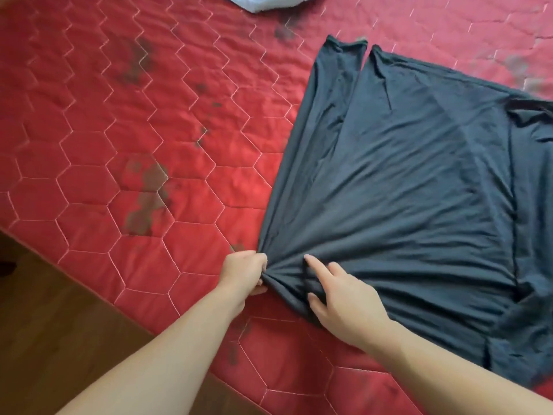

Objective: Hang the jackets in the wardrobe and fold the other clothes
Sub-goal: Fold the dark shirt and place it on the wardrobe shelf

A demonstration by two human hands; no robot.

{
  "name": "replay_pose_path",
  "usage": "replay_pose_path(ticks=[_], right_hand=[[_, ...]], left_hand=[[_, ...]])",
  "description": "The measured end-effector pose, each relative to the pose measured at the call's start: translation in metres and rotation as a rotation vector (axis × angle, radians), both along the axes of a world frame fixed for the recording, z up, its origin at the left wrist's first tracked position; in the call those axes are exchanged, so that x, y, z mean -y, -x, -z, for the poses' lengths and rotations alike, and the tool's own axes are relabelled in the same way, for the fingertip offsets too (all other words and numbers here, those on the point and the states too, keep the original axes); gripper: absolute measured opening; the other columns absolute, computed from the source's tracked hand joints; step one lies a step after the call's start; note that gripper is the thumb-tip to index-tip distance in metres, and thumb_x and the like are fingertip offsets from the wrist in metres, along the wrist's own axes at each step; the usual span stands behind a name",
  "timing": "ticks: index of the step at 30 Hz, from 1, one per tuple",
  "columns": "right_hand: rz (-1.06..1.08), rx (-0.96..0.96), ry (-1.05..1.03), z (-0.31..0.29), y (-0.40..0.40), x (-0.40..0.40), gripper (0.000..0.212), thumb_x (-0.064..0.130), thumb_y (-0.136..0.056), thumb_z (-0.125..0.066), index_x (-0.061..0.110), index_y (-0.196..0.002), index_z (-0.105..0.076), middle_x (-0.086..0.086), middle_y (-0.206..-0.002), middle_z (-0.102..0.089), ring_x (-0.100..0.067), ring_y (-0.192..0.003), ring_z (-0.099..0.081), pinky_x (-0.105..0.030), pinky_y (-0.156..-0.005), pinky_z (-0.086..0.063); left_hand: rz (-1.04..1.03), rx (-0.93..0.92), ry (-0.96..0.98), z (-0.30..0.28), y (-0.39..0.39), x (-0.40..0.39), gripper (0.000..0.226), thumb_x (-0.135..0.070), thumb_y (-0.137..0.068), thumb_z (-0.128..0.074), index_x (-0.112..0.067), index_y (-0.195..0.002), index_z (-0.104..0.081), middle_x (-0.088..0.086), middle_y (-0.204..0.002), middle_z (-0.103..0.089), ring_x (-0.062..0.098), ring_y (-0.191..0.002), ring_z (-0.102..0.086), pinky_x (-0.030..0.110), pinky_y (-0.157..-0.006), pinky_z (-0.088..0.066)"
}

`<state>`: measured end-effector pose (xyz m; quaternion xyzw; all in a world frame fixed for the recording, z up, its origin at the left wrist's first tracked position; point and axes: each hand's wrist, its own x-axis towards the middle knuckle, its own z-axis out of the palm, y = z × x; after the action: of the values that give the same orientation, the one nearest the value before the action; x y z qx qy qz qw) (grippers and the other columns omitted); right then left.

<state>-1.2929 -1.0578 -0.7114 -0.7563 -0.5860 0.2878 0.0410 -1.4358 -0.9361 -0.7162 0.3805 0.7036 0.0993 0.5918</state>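
Two hands work a soft dark shirt (404, 175) on the red quilted bed (119, 130): left hand (244, 272) bunches its corner, right hand (341, 298) presses flat.

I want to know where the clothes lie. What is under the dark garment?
The dark garment lies spread on a red quilted cover. The part of the cover beneath it is hidden.
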Motion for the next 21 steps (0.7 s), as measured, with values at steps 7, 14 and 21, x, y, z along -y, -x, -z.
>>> replay_pose_path(ticks=[7, 14, 21], right_hand=[[-0.116, 0.024, 0.129, -0.004, 0.003, -0.017, 0.020, 0.041, -0.090, -0.043, 0.026, -0.103, -0.043, 0.003, -0.103, -0.061, -0.026, -0.103, -0.058, -0.036, -0.077, -0.045], [0.339, -0.261, -0.221, -0.014, -0.016, -0.076, 0.032, 0.047, -0.090, -0.054, 0.019, -0.076, -0.056, 0.003, -0.070, -0.059, -0.015, -0.072, -0.056, -0.036, -0.070, -0.048], [0.629, -0.375, 0.082, -0.032, -0.051, -0.187, 0.049, 0.048, -0.081, -0.068, 0.007, -0.104, -0.053, -0.004, -0.103, -0.056, -0.020, -0.090, -0.057, -0.027, -0.069, -0.042]], left_hand=[[-0.042, 0.098, -0.036, 0.016, -0.021, -0.035, 0.055, -0.047, -0.048, -0.073, -0.026, -0.098, -0.065, -0.001, -0.099, -0.074, 0.021, -0.093, -0.071, 0.044, -0.087, -0.057], [0.104, 0.310, -0.159, -0.010, -0.041, -0.034, 0.022, -0.013, -0.070, -0.057, -0.009, -0.083, -0.074, 0.001, -0.077, -0.068, 0.014, -0.070, -0.056, 0.029, -0.067, -0.046], [0.570, 0.189, -0.448, -0.033, -0.062, -0.013, 0.038, -0.035, -0.060, -0.056, -0.018, -0.093, -0.067, 0.003, -0.071, -0.069, 0.016, -0.065, -0.057, 0.044, -0.068, -0.052]])
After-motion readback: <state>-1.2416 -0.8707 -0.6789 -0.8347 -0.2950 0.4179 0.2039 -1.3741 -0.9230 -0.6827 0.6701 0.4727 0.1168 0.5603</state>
